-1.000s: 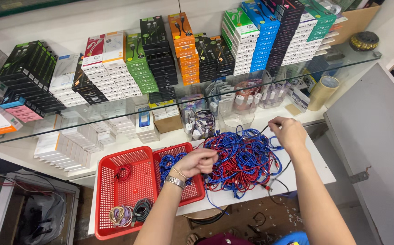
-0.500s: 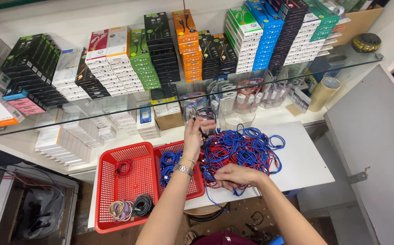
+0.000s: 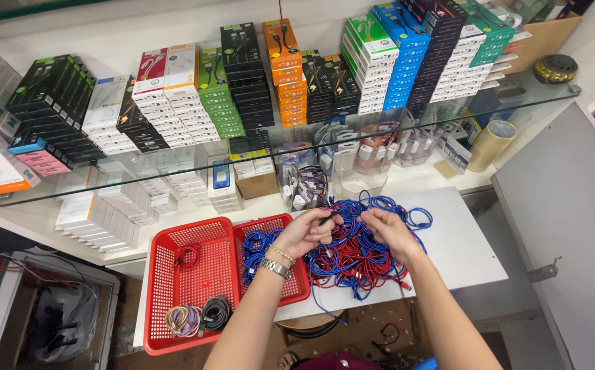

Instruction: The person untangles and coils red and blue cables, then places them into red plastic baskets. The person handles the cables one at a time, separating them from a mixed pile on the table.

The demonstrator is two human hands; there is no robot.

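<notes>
Centrally, tangled blue/red cable pile (image 3: 362, 250) lies on white table (image 3: 458, 250); bare top toward right edge, red basket (image 3: 273, 264) touching pile's left. Left hand (image 3: 309, 233) & right hand (image 3: 388, 231) sit palms-down on pile, fingers pinched on cable strands, wrists near front edge.
</notes>
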